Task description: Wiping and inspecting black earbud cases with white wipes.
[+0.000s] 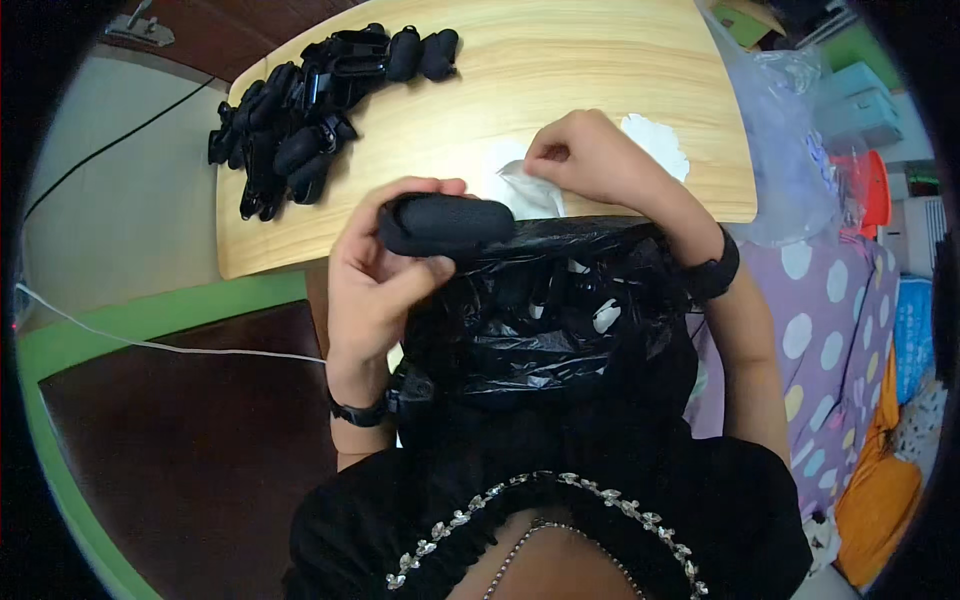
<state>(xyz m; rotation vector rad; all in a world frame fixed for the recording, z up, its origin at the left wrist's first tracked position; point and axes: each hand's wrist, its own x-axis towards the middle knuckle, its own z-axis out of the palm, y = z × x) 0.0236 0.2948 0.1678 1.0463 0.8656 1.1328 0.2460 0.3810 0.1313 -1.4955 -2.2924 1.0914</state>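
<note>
My left hand [362,275] is closed round a black, rounded oblong padded piece [450,225], thumb below and fingers behind it. This piece is held over the near edge of the table, above the rim of a black plastic bag [540,350]. Just right of it, my right hand [595,160] pinches a thin white sheet [533,194] at the table edge. A flat white piece with a scalloped edge [657,146] lies beside the right hand. Inside the bag are dark things and a few white bits, too shadowed to name.
A heap of black padded pieces with straps or frames [300,110] covers the far left of the light wooden table [560,60]. At left stands a dark brown chair seat [190,410], crossed by a white cable [200,349]. A purple polka-dot cloth [815,330] lies at right.
</note>
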